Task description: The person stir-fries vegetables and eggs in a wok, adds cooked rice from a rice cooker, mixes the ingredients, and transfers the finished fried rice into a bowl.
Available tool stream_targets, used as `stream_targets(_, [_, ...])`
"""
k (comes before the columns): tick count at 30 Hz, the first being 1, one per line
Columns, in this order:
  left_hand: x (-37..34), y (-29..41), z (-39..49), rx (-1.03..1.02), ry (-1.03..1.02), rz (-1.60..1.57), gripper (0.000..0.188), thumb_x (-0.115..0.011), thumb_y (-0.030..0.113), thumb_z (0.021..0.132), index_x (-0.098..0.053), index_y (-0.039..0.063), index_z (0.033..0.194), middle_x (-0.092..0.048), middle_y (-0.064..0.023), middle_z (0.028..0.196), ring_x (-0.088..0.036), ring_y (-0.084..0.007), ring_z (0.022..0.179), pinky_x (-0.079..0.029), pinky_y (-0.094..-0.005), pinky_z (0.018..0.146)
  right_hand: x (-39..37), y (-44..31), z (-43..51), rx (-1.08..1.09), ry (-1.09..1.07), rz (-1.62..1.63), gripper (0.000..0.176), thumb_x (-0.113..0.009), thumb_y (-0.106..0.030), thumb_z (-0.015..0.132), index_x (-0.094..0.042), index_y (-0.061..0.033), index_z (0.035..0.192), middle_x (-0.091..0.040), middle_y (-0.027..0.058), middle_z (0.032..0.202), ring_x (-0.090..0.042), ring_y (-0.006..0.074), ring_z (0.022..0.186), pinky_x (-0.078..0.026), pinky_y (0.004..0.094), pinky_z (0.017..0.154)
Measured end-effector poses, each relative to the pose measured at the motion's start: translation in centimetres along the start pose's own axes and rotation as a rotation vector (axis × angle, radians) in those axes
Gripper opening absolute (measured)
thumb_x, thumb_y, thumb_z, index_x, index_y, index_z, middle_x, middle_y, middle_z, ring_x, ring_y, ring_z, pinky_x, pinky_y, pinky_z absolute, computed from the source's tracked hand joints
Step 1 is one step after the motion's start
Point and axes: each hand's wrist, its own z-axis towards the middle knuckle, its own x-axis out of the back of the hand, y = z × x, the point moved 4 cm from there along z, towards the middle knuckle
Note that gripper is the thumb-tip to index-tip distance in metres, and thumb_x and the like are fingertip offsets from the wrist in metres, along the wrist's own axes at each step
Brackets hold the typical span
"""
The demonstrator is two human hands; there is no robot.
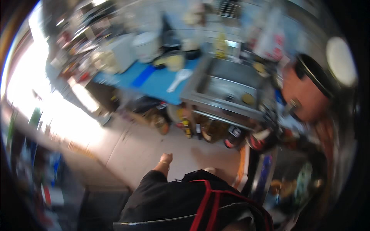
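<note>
My left hand (166, 157) hangs over the floor at the end of a dark sleeve, with a thin band at the wrist. Its fingers look curled in, and nothing shows in it. My right hand is out of view. Before me stands a stainless steel sink (231, 86) with a round yellowish thing (247, 98) in its basin. Left of the sink, a white ladle or spoon (179, 79) lies on a blue-covered counter (162, 88). A yellow bottle (220, 46) stands behind the basin. Motion blurs much of the view.
Bottles (187, 128) and jars stand under the counter and sink. A large reddish pot (306, 92) is at the right. A white lidded container (145, 46) sits on the counter. Crowded shelves (52, 173) line the lower left, beside tiled floor (136, 144) and a bright opening.
</note>
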Motion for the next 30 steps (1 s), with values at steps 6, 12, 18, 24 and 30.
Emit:
stream_targets(6, [8.5,12.6,-2.4,-0.206,-0.102,-0.484,0.033,-0.057,0.030,0.074,-0.055,0.003,0.093,-0.058,-0.0090,0.075,-0.056,-0.0208,0.072,-0.046,-0.0321,0.061,9.6,-0.7,-4.6,0.106,0.128,-0.255,0.041,-0.039,-0.013,0.088,-0.032,-0.0154,0.129,-0.054,0.0101,0.085,-0.053,0.0210,0.066,-0.045,0.0292,0.057])
stream_targets(12, [13.2,28.5,-4.8,-0.492,-0.068,-0.865,0.023,-0.056,0.021,0.079,-0.055,0.000,0.088,-0.059,-0.0061,0.075,-0.054,-0.0139,0.068,-0.044,-0.0259,0.063,7.2,-6.5,-8.0,-0.374,-0.094,1.045,0.034,-0.040,-0.029,0.091,-0.035,-0.0217,0.123,-0.039,-0.0014,0.053,-0.027,0.0054,0.029,-0.024,0.0194,0.023])
stream_targets(18, [24.5,49.4,-10.2,-1.272,0.361,-0.942,0.023,-0.055,0.015,0.080,-0.053,0.001,0.098,-0.060,-0.0124,0.088,-0.057,-0.0240,0.081,-0.044,-0.0311,0.072,2.0,-18.0,-1.7,-0.077,-0.125,0.368,0.039,-0.048,-0.025,0.086,-0.038,-0.0131,0.122,-0.047,0.0043,0.064,-0.039,0.0120,0.045,-0.033,0.0241,0.038])
stream_targets(24, [36.8,62.5,-12.4,-1.488,0.684,-0.988,0.039,-0.057,0.010,0.075,-0.045,-0.003,0.110,-0.049,-0.0194,0.108,-0.046,-0.0326,0.101,-0.035,-0.0380,0.088,-5.7,-32.3,11.1,0.663,0.062,-0.635,0.040,-0.051,-0.020,0.083,-0.043,-0.0128,0.122,-0.057,0.0167,0.086,-0.053,0.0314,0.077,-0.042,0.0360,0.071])
stream_targets(30, [41.5,70.8,-11.0,-1.620,0.935,-0.852,0.082,-0.067,0.030,0.070,-0.022,-0.007,0.127,-0.024,-0.0273,0.131,-0.022,-0.0419,0.122,-0.016,-0.0480,0.101,-18.9,-40.1,22.2,0.716,0.034,-1.173,0.040,-0.048,-0.021,0.083,-0.042,-0.0194,0.123,-0.060,0.0154,0.077,-0.057,0.0316,0.072,-0.045,0.0392,0.065])
